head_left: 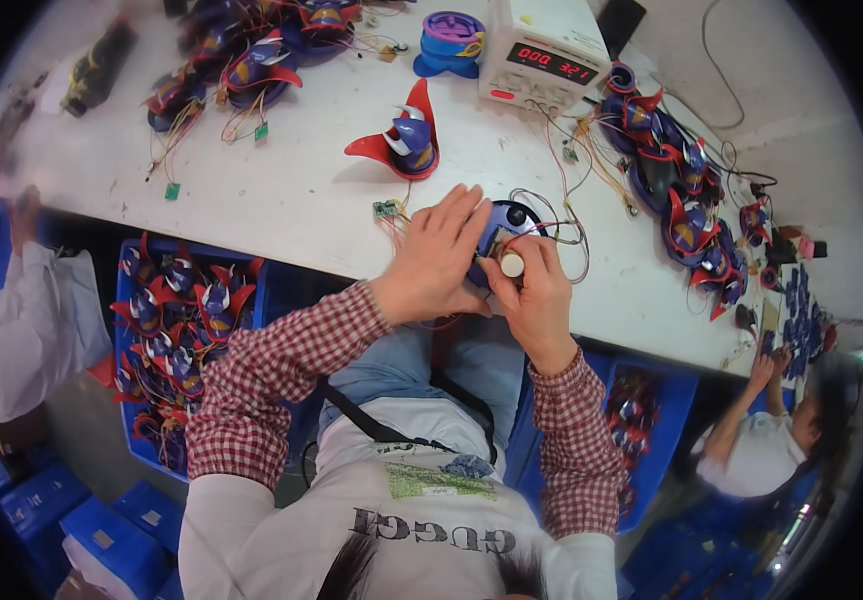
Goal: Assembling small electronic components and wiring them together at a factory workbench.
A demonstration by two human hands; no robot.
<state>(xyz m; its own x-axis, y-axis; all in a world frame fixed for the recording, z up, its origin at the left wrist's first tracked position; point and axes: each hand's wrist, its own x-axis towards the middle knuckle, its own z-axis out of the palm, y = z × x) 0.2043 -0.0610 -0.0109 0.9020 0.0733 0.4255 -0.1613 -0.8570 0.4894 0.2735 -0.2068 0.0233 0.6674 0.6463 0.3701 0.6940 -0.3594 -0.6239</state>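
Observation:
At the near edge of the table, my left hand [436,255] grips the left side of a round purple toy base [519,217], fingers stretched along it and thumb at its near side. My right hand [538,300] is closed at the base's near right, pinching a small cream-coloured round piece [511,264] between thumb and fingers. What lies under these fingers is hidden. Thin wires run from the base. A small green circuit board [386,210] rests just beyond my left hand. Farther off stands a purple toy figure [411,143] with red wing-like parts.
A white power supply [541,62] with a red display stands at the back, beside a blue and purple round container [449,45]. Wired toy figures pile up at right [691,220] and back left. Blue crates [263,290] of figures sit below the table. People work on both sides.

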